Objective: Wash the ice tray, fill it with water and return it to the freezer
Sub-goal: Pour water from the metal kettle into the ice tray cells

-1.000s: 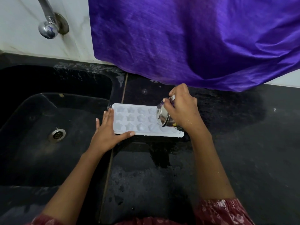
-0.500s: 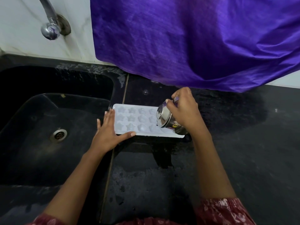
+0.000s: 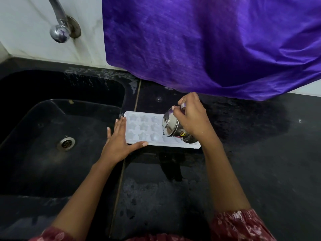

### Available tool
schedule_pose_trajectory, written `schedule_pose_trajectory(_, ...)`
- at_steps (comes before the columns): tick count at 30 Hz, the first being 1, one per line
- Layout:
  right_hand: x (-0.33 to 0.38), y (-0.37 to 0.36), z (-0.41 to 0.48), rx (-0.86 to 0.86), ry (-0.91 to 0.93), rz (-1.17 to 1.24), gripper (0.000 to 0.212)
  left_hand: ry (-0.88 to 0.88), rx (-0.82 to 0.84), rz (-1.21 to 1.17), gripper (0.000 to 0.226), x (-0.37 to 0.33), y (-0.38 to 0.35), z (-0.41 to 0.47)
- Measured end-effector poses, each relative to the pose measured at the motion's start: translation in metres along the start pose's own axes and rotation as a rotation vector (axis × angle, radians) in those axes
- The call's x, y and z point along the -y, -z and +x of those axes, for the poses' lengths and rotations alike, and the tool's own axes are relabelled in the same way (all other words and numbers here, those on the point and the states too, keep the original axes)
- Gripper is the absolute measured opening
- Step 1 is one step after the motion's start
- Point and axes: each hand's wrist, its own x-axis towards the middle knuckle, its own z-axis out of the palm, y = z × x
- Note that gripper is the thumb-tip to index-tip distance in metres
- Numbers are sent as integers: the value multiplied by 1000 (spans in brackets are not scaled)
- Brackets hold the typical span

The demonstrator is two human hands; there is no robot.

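Steel cup (image 3: 171, 126) still tipped over ice tray (image 3: 144, 126) | right hand (image 3: 192, 117) gripping it | left hand (image 3: 118, 143) flat against tray

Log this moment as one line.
right hand: tilts steel cup over ice tray | left hand: braces tray end | surface: black counter

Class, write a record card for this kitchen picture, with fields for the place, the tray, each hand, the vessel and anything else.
Place: wet black counter beside a black sink
Ice tray: white, star-shaped cells, flat on the counter by the sink
Left hand: straight fingers steady the tray's left end
Right hand: grips the steel cup
Steel cup: tilted over the tray's right end; no stream discernible
Other: tap on the wall; purple cloth hanging behind
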Motion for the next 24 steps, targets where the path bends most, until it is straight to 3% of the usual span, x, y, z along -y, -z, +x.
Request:
schedule_pose_trajectory(11,12,-11,6,42,87,-157,21,-7,-11,-3,120,3,-2,1)
schedule_pose_trajectory(24,17,-9,7,40,129,-185,21,-7,-9,-1,119,2,-1,0)
